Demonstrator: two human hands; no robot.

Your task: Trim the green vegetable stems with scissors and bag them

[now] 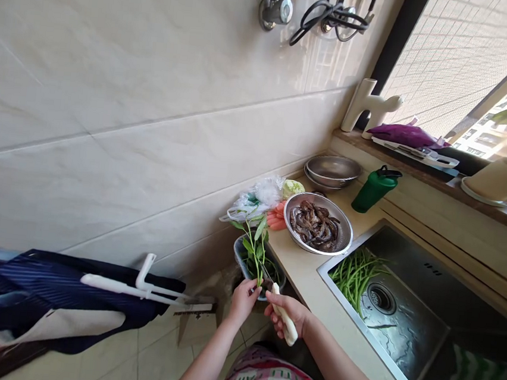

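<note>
My left hand pinches the lower ends of several long leafy green stems, which stand up from my fingers. Closed around the white handle of a cutting tool is my right hand. A thin metal blade shows beside the stems; whether it is a knife or scissors I cannot tell. Both hands are close together over a pale plastic bin with more greens inside. Something small and dark lies between the hands, too small to name.
On the counter stand a colander of shrimp-like dark pieces, carrots, plastic bags, metal bowls and a green bottle. Green beans lie in the sink. A white-handled brush and dark cloth are at left.
</note>
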